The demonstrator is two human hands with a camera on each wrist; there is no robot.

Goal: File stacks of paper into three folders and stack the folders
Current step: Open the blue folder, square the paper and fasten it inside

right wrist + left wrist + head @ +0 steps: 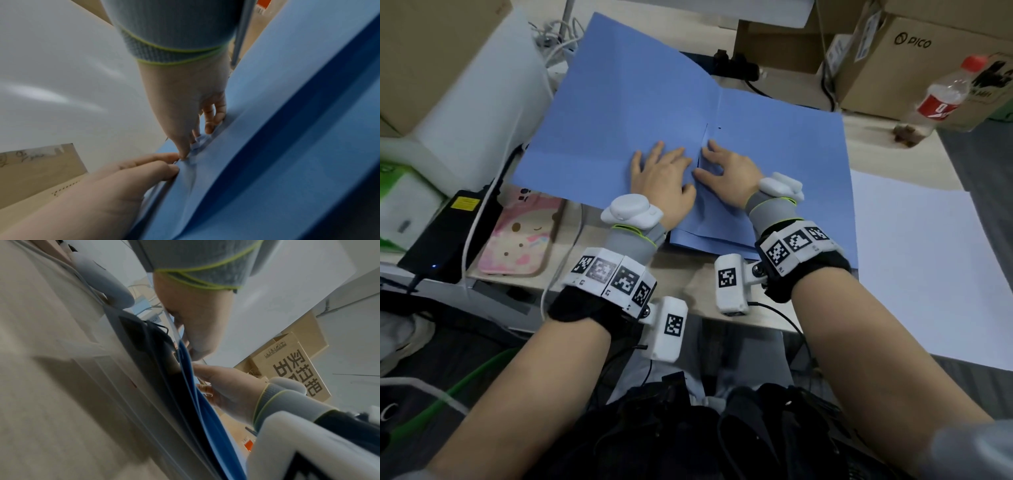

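A blue folder point(640, 102) lies open on the desk, its left cover raised and its right cover flat. My left hand point(661, 168) rests flat on the left cover beside the fold, fingers spread. My right hand point(722, 164) is just right of the fold with curled fingers; its thumb and forefinger pinch the edge of the folder's inner flap point(191, 155). The right wrist view shows my left hand point(185, 105) touching that flap from above and my right hand point(131, 175) below. More blue folders point(709, 240) lie underneath. A white paper stack point(914, 267) sits to the right.
Cardboard boxes point(914, 51) and a plastic bottle point(941, 99) with a red label stand at the back right. On the left are a white device point(482, 96), a black power brick point(452, 229), a pink phone case point(520, 236) and cables. The desk's front edge point(688, 287) runs under my wrists.
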